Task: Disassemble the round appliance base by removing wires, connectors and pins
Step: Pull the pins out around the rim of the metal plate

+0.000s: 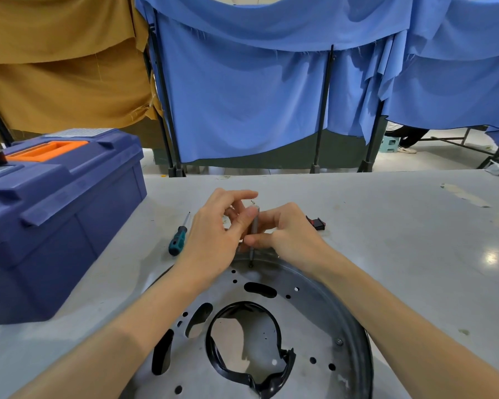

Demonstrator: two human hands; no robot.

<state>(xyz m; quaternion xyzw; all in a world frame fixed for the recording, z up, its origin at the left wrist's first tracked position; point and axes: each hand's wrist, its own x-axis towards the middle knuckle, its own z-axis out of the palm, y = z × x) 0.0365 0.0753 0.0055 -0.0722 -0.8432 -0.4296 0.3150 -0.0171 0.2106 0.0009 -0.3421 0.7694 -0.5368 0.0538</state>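
Note:
The round appliance base [308, 318] is a grey metal disc with holes, slots and a black plastic ring around its central opening, lying on the table in front of me. A slim grey metal driver [253, 234] stands upright with its tip on a screw near the disc's far rim. My right hand [288, 234] grips the driver's shaft with curled fingers and thumb. My left hand [216, 234] pinches the driver's top between thumb and fingers, the index finger stretched out above.
A teal-handled screwdriver [179, 236] lies on the table left of my hands. A blue toolbox [55, 214] with an orange handle stands at the left. A small black and red part [316, 222] lies right of my hands. Blue and tan curtains hang behind the table.

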